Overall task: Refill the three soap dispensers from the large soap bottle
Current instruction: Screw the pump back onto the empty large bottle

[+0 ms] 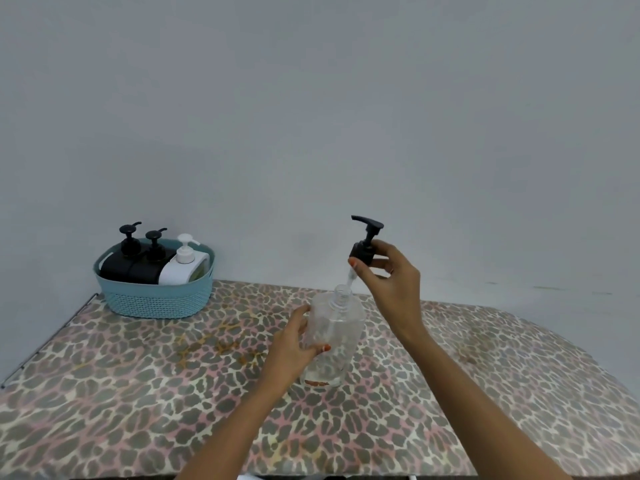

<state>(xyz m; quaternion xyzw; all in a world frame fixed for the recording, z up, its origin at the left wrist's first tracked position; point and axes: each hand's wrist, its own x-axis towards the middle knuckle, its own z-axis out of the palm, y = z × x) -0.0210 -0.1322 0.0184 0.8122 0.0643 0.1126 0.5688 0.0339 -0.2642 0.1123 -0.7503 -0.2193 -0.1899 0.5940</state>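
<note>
Soap bottle (337, 327) sits near the middle of the table (138, 393). We wrap our left hand (291, 344) round its side so it will not tip. Our right hand (388, 275) pinches the black pump (365, 244) just above the open neck, with its thin tube reaching down to it. We think that lets drips fall back inside. The three dispensers (149, 268) stand in the blue basket (156, 299), well apart at the back left.

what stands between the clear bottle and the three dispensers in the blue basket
Nothing visible lies on the table between the clear bottle and the blue basket. But the three dispensers have their pump tops on, and the black pump in the right hand has its tube in the bottle's neck.
</note>
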